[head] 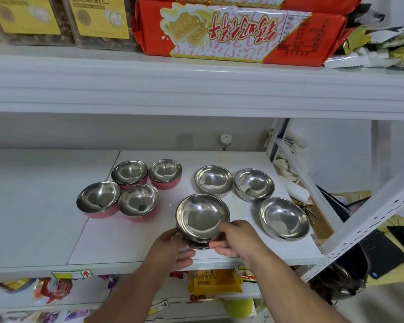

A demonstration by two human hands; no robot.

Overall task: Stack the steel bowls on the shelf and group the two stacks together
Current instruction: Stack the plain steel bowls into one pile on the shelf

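Note:
Several steel bowls stand on the white shelf (44, 217). Several pink-sided bowls cluster at the left, among them one (96, 198) in front and one (165, 171) at the back. Plain steel bowls lie at the right: one (214, 179), one (254, 184) and one (284, 217). At the shelf's front middle a plain steel bowl (202, 215) is held by both hands, slightly tilted, just above or on the shelf. My left hand (173, 249) grips its left lower side. My right hand (236, 237) grips its right lower side.
The upper shelf (196, 89) hangs close overhead, carrying red biscuit packs (231, 31) and jars. A slanted white shelf post (369, 217) borders the right side. Snack packets (215, 283) fill the shelf below. A plug (225, 139) sits on the back wall.

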